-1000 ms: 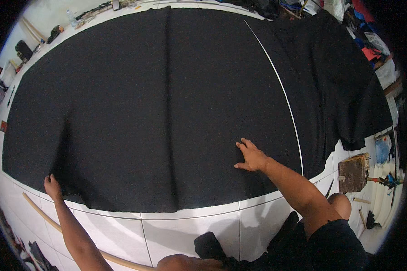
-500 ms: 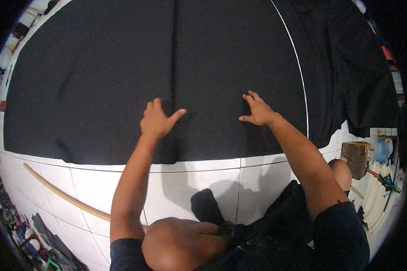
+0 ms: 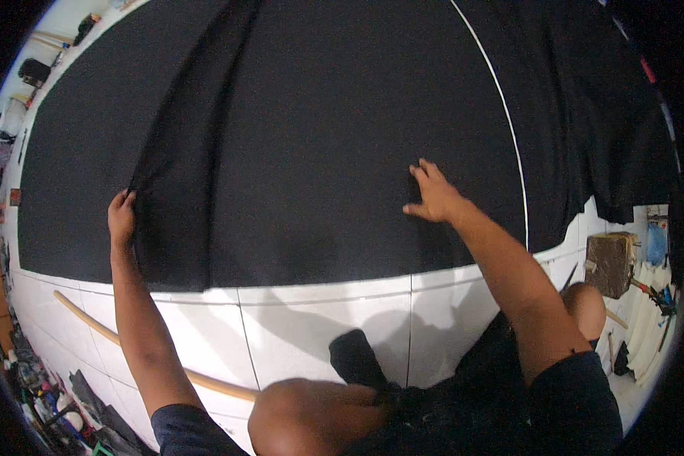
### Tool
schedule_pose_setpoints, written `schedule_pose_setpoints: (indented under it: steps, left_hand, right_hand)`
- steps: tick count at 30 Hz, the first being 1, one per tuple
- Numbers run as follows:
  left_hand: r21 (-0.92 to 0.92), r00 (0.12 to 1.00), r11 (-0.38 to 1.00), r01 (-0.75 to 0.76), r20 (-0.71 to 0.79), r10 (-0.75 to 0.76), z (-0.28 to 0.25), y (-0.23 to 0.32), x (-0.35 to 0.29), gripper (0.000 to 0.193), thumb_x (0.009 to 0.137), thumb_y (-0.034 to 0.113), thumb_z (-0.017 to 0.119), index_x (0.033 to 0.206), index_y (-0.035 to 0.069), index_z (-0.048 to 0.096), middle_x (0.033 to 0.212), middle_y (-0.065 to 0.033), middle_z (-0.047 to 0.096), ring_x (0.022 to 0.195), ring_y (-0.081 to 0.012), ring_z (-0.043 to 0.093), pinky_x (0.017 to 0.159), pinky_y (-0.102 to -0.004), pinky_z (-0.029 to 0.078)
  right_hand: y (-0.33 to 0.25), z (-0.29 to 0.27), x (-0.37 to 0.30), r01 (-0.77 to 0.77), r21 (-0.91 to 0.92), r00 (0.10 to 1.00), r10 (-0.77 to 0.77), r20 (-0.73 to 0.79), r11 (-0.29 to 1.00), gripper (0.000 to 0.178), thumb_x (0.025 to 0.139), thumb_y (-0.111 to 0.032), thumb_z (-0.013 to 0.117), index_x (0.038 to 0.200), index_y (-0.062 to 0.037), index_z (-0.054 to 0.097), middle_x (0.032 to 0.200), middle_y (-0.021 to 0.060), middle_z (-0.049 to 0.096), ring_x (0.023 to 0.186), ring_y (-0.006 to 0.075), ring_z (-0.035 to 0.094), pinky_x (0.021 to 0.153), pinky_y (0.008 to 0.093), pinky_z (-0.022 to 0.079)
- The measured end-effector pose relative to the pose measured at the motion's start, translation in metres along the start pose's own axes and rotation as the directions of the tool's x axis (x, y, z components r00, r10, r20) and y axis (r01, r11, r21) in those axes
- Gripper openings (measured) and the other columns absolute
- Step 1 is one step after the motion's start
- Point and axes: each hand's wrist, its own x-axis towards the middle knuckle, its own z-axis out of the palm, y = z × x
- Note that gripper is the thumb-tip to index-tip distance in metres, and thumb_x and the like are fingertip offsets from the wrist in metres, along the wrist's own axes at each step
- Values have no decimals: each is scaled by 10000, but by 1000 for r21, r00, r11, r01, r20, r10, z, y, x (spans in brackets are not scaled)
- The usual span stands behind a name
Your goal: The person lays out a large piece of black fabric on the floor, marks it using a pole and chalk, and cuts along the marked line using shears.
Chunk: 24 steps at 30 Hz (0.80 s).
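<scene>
A large sheet of black fabric lies spread over the white tiled floor in front of me. On the left, my left hand is closed on a pinch of the fabric, pulling up a fold that runs from the fingers toward the far edge. My right hand rests on the fabric right of the middle, fingers spread, holding nothing. To its right, a thin white line runs across the fabric from far to near. Beyond that line the cloth is bunched in loose folds.
A pale wooden stick lies on the tiles at the near left, partly behind my left arm. A brown block-shaped object stands at the right, beside white folded material. Assorted clutter lines the left edge.
My left hand has moved left from the middle of the fabric and closed on it, and the dark crease has shifted left with it. My right hand stays spread in nearly the same place.
</scene>
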Motion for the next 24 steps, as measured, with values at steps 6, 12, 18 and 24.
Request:
schedule_pose_setpoints:
  steps: [6,12,18,24]
  left_hand:
    - [52,984,995,85,-158,-76,-17,-91,42,352,895,224,599,1132,-31,652,1080,-173,688,1043,-274,640,914,-357,453]
    - [344,930,870,354,-230,-287,34,-66,25,337,904,224,585,1164,17,637,1116,-189,665,1063,-346,629,916,-424,476]
    - [782,973,586,211,-225,-50,47,1,-3,483,920,287,583,1350,85,497,1411,-158,469,1283,-375,459,1008,-538,385]
    - [651,975,736,-187,30,221,116,-2,-66,554,982,359,477,1462,101,377,1511,-240,302,1387,-459,270,1131,-584,175]
  right_hand:
    - [5,4,5,83,51,995,-80,-53,995,974,740,-393,799,1481,-48,268,1556,221,162,1429,429,186,1144,476,296]
    - [-5,-8,3,-19,2,997,19,81,1000,936,789,-433,753,1497,-80,253,1583,148,119,1463,332,146,1151,493,289]
    - [3,-7,2,32,93,999,-34,17,995,927,769,-418,759,1479,-60,283,1565,197,155,1447,388,166,1134,501,299]
    - [9,-9,2,75,187,994,-58,-96,979,810,781,-420,742,1421,-64,397,1509,235,282,1398,415,280,1111,483,333]
